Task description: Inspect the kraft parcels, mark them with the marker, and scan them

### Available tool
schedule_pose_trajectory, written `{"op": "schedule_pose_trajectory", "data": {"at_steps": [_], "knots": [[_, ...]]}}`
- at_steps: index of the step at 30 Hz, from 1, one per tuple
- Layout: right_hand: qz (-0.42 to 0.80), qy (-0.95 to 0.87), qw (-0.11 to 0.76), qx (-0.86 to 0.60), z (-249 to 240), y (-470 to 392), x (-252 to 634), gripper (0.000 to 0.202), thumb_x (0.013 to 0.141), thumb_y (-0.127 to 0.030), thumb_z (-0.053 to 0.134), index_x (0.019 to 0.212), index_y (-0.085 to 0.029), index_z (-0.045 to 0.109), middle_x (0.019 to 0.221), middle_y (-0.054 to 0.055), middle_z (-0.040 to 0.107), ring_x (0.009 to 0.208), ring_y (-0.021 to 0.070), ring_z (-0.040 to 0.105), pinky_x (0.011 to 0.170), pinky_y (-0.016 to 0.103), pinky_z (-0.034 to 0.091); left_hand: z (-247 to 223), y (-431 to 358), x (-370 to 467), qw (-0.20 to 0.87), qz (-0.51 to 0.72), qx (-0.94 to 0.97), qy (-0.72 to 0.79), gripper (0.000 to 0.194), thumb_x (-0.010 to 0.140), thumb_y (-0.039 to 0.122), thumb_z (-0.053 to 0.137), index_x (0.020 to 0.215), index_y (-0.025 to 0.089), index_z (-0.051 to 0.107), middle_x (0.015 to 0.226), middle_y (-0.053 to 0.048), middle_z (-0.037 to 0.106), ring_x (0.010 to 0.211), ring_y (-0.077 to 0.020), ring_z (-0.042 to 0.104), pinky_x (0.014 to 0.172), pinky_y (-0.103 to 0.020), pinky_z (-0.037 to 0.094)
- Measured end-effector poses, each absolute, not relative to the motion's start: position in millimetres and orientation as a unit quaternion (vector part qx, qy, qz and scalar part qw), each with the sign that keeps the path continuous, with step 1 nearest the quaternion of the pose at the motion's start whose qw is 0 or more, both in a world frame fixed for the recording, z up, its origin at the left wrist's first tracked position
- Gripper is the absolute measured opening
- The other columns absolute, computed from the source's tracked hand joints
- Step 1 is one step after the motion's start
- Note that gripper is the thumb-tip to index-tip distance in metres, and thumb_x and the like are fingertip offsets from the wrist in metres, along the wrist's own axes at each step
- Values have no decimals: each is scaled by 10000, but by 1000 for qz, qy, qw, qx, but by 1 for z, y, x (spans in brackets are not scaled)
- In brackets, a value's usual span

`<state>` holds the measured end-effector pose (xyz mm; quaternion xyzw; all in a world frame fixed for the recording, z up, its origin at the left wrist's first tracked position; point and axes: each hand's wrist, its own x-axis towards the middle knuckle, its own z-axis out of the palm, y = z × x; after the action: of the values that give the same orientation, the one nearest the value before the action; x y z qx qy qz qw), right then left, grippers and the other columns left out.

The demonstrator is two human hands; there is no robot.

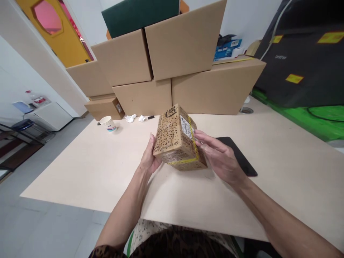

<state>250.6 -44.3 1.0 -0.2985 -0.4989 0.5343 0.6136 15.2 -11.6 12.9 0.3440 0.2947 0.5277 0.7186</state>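
Note:
A small cardboard box (168, 132) with dark speckled print, a white label and yellow tape is tilted above the table, one lower edge near or on the surface; I cannot tell whether it touches. My left hand (151, 157) grips its left side, thumb up along the edge and the other fingers mostly hidden beneath. On the right, my right hand (219, 156) has its fingers stretched out against the labelled side, by the yellow tape; it is slightly blurred. Behind that hand lies a flat black mat (243, 157), partly covered.
Large cartons (185, 39) are stacked along the table's back, a dark green box (139, 16) on top. A paper cup (108, 124), crumpled tissues (130, 118) and a small black object (151, 117) stand at back left. The pale table (88, 172) ends close to my body.

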Motion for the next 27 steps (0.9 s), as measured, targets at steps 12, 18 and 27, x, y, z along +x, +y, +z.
{"op": "schedule_pose_trajectory", "data": {"at_steps": [12, 18, 27], "knots": [[623, -387, 590, -339, -17, -19, 253, 405, 932, -641, 556, 1113, -344, 764, 1333, -4, 754, 1401, 340, 593, 1097, 605, 537, 9, -13, 16, 639, 548, 436, 319, 588, 844, 690, 709, 1245, 263, 753, 1562, -80, 584, 1556, -350, 381, 1275, -506, 276], [626, -341, 593, -375, -15, -20, 258, 418, 900, -668, 618, 1150, -355, 737, 1465, 8, 671, 1483, 320, 500, 1117, 559, 525, -10, -6, 19, 609, 507, 361, 491, 686, 697, 433, 916, 1308, 206, 704, 1283, -135, 754, 1248, -333, 653, 1047, -435, 470], [641, -376, 608, -278, -9, -32, 244, 453, 820, -578, 766, 1230, -394, 708, 1426, -18, 693, 1406, 312, 571, 1078, 547, 546, 13, -13, 18, 607, 546, 373, 440, 689, 536, 412, 1012, 1151, 227, 762, 1283, -80, 722, 1114, -248, 670, 865, -295, 495]]}}
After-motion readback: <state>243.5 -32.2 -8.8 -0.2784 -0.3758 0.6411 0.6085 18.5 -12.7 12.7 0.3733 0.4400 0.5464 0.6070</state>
